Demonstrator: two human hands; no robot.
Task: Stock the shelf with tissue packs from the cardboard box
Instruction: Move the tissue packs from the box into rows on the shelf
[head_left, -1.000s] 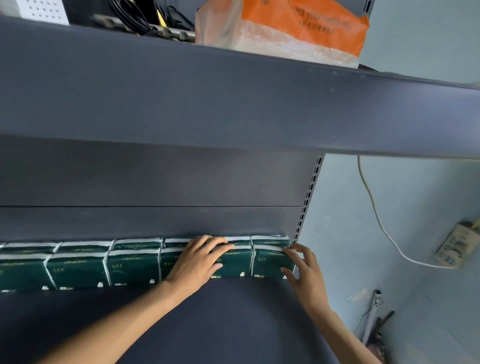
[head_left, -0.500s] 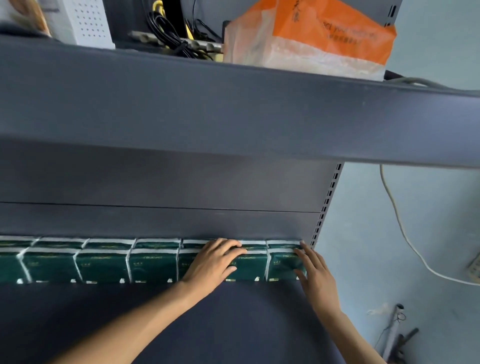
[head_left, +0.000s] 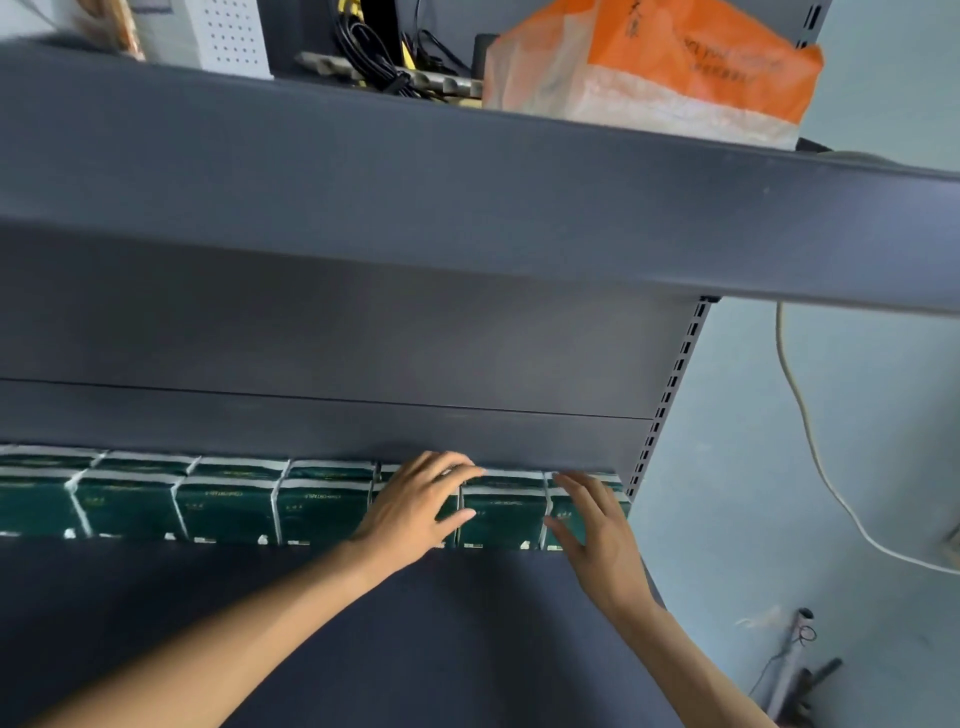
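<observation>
Both hands lie flat, fingers straight, on the row of tissue packs (head_left: 228, 506) at the back of the shelf (head_left: 415, 649): left hand (head_left: 415, 506) mid-row, right hand (head_left: 597, 525) nearer the end pack (head_left: 563, 512), whose row runs left-right.

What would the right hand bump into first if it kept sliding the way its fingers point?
The right hand already lies on the end dark green tissue pack; straight on, probably the grey metal back panel behind the row.
</observation>
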